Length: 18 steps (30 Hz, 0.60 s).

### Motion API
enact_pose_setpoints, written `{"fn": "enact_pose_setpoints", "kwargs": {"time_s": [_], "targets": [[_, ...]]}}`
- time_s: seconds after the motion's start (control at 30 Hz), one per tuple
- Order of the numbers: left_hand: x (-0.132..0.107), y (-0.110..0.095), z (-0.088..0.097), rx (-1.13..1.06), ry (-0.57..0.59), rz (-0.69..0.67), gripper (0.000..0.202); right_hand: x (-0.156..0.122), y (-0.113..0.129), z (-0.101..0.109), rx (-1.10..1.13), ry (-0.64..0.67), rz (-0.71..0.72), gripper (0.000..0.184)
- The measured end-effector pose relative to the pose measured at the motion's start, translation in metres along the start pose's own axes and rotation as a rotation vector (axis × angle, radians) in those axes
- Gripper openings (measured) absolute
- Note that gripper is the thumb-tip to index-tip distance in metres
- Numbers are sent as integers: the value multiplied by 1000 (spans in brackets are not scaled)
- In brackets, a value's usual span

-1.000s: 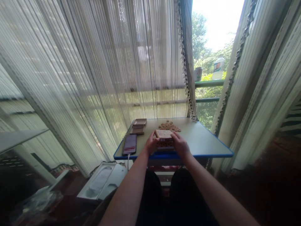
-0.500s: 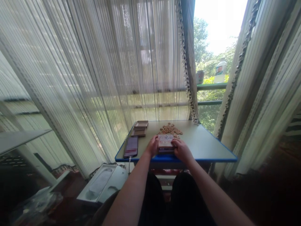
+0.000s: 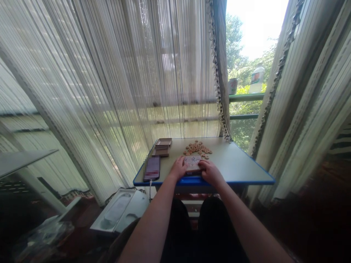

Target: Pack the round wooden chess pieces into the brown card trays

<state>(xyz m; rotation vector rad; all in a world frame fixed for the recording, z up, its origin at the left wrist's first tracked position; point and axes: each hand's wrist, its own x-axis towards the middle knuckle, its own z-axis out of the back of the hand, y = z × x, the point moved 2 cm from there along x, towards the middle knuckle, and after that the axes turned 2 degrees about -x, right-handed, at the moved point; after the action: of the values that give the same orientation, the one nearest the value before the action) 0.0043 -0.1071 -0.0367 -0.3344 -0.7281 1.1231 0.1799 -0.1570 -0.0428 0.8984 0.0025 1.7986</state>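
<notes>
A flat box with a pale top printed in dark and reddish marks is near the front edge of the table. My left hand grips its left side, with the fingers bent along the edge. At its right side, my right hand is closed around the near corner, thumb toward the top. Just beyond the box lies a loose heap of round wooden pieces, like board game discs. The underside of the box and some fingertips are hidden.
Two shallow open trays sit at the table's back left. In front of them lies a phone with a white cable. A blue-edged table carries these. An open white carton is below left; curtains hang behind.
Both hands stay on the box, which now looks lower and flatter, with less of its front side showing. The whole view has shifted slightly.
</notes>
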Motion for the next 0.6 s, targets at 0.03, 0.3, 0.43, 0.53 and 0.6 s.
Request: {"fn": "enact_pose_setpoints", "kwargs": {"time_s": [0.03, 0.3, 0.43, 0.53, 0.6], "targets": [[0, 0, 0, 2, 21, 3, 47, 0, 0, 0, 1, 9, 2, 44], [1, -1, -2, 6, 53, 61, 47, 1, 0, 1, 7, 41, -20, 40], [5, -3, -2, -20, -14, 69, 44, 1, -1, 3, 13, 52, -45, 40], [11, 0, -4, -46, -61, 146, 45, 1, -2, 3, 30, 36, -33, 40], [16, 3, -7, -53, -58, 202, 46, 1, -2, 3, 50, 30, -20, 42]]}}
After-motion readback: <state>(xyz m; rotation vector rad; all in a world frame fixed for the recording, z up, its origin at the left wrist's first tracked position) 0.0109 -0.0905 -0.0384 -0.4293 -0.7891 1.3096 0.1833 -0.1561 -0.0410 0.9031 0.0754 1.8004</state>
